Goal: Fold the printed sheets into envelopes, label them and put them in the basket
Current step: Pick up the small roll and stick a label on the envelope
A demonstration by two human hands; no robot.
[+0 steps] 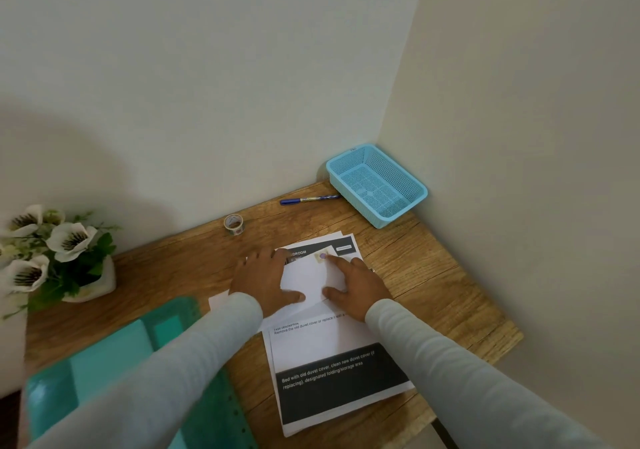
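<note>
A folded white paper envelope [306, 275] lies on top of a stack of printed sheets [332, 362] in the middle of the wooden desk. My left hand [263, 280] lies flat on the envelope's left side, fingers spread. My right hand [353, 282] rests on its right side, and its index finger presses a small sticker [322, 256] at the envelope's top edge. The light blue mesh basket [377, 185] stands empty in the far right corner.
A blue pen [308, 199] lies left of the basket, and a small roll of sticker tape [234, 224] stands near the back wall. White artificial flowers in a pot [59, 258] are at the left. A teal folder [114, 369] lies at the front left. Walls close the back and right.
</note>
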